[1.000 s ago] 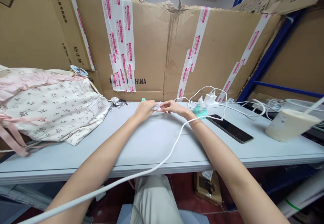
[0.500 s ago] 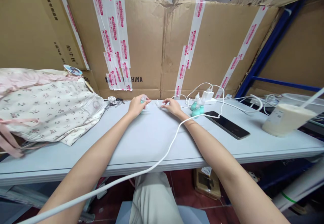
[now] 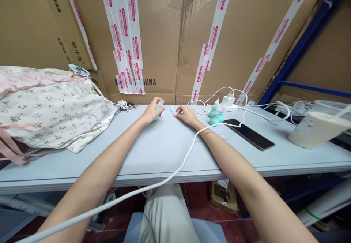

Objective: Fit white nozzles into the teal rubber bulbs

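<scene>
On the far part of the table, my left hand [image 3: 150,112] is closed round a small teal squeeze bulb [image 3: 157,117] with a clear top, and the fingers cover much of it. My right hand [image 3: 187,115] sits just to the right, thumb and fingertips pinched at a small clear nozzle tip [image 3: 172,109]. A gap separates the two hands. Several more teal bulbs with clear pointed tips [image 3: 216,115] stand together to the right of my right hand.
A white cable [image 3: 189,155] crosses over my right forearm toward a white charger [image 3: 228,102]. Further right are a black phone [image 3: 249,134] and a drink cup [image 3: 309,129]. A floral cloth bag [image 3: 60,111] and keys [image 3: 123,107] lie left. Cardboard [image 3: 161,45] walls the back.
The view has shifted slightly. The fingers of my left hand have moved on the bulb, and its clear top now leans right. My right hand keeps its pinch by the clear tip.
</scene>
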The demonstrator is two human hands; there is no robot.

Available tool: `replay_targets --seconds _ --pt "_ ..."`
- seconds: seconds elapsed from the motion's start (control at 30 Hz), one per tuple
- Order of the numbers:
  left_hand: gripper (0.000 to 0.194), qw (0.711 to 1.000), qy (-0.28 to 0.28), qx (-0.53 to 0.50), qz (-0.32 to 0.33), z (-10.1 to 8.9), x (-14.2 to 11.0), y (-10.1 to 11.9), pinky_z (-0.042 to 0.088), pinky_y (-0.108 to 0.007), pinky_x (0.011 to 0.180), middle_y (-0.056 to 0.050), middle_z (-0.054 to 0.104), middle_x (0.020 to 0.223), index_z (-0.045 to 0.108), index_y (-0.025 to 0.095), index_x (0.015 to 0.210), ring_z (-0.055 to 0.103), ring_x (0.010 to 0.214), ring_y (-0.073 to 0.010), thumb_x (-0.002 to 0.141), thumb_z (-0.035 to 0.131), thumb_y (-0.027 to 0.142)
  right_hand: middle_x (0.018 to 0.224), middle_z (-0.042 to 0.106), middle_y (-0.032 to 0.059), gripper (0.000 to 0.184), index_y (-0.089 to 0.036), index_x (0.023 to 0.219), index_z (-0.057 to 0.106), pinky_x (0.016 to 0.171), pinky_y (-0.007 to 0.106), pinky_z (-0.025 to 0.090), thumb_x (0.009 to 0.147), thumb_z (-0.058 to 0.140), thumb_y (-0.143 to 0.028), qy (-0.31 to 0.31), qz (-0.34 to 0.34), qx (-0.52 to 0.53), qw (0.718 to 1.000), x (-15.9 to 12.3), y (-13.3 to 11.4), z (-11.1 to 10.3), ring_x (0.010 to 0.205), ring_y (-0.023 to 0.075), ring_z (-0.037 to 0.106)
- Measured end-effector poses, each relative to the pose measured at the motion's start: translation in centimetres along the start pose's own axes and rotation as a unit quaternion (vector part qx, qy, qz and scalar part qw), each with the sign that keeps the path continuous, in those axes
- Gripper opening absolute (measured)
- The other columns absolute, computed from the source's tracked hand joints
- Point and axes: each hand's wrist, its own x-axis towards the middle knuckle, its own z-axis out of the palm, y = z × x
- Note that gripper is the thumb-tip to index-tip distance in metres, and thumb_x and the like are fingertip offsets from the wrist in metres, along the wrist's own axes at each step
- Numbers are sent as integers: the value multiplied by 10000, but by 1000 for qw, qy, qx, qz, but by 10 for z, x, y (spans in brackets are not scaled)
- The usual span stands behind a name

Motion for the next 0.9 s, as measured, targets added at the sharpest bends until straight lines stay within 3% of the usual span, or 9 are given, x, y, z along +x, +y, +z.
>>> replay_targets --seconds 0.1,0.23,0.3,0.47,0.9 --pt "351 999 -18 -36 5 1 0 2 430 -263 699 89 529 636 393 221 1071 539 551 -96 738 501 239 884 707 19 266 -209 982 598 750 288 333 793 613 -395 43 -24 3 999 -2 -1 -6 862 193 623" --pt "277 996 -24 -82 22 5 0 10 430 -244 648 86 538 636 352 220 970 550 556 -92 765 523 296 945 678 54 225 -182 1051 549 714 278 336 906 455 -328 218 -95 17 971 -8 -15 -25 810 174 604" --pt "266 992 -43 -115 29 7 0 15 426 -235 599 81 546 629 342 217 915 548 529 -91 781 535 342 966 661 73 242 -172 1068 543 722 281 334 943 377 -295 269 -160 -4 950 -13 -27 -35 807 166 587" --pt "331 983 -106 -149 21 11 -3 19 412 -215 505 51 589 630 385 196 864 552 479 -93 744 613 403 1003 642 85 276 -203 1017 595 733 304 303 962 331 -260 251 -312 -133 907 -22 -47 -43 849 175 544" --pt "289 988 -132 -77 10 9 -7 18 418 -233 503 40 611 589 430 188 825 556 446 -110 704 636 350 1028 596 90 272 -184 1045 568 716 306 305 936 328 -121 195 -383 -222 875 -18 -38 -35 863 182 492"
